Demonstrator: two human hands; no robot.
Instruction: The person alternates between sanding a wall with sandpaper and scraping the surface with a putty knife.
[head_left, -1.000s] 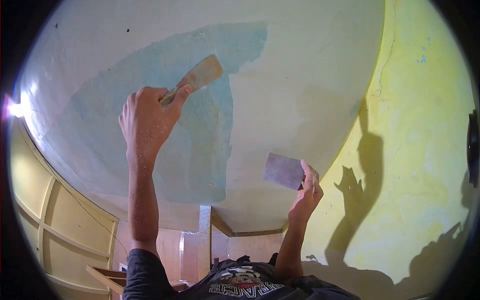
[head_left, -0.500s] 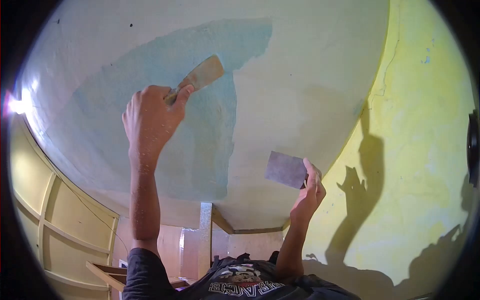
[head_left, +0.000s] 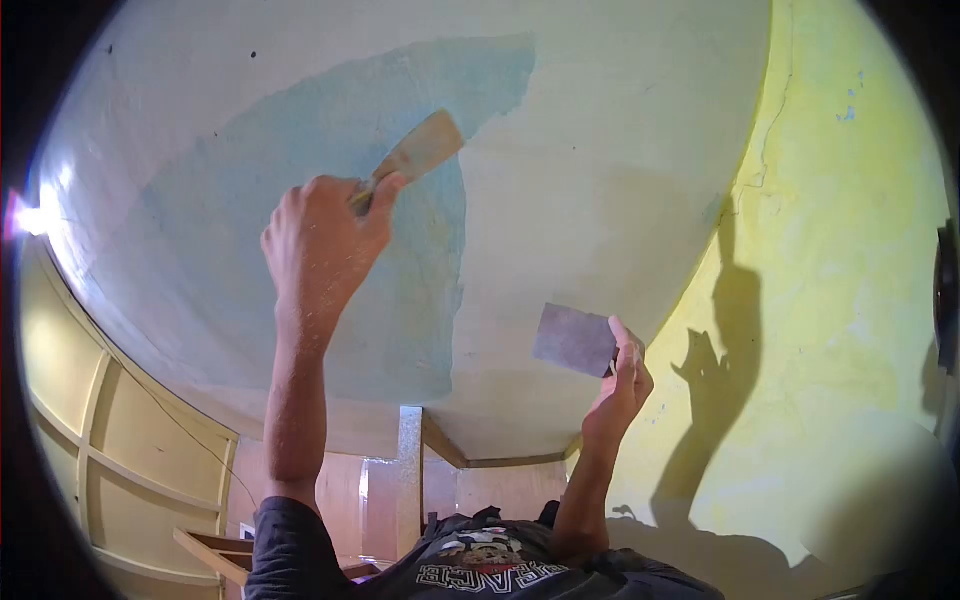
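My left hand (head_left: 330, 230) is raised in front of the pale surface overhead, its fingers wrapped round the handle of a putty knife (head_left: 428, 145). The knife's broad, stained blade points up and to the right, over the edge of a blue-green patch (head_left: 400, 290). Light specks dot the back of this hand and the forearm. Lower on the right, my right hand (head_left: 625, 380) grips a flat, grey rectangular plate (head_left: 575, 338) by its right edge, with the thumb at the upper corner. The plate's broad face is turned toward me.
A yellow wall (head_left: 830, 330) with a thin crack stands on the right and carries shadows of the arms. Wooden framing (head_left: 85, 440) lines the lower left, near a bright lamp (head_left: 32, 218). A narrow post (head_left: 410, 480) rises behind my dark shirt (head_left: 490, 560).
My left hand and the putty knife have shifted slightly to the right. The right hand and plate have stayed almost in place. A blurred dark shape now shows at the lower right.
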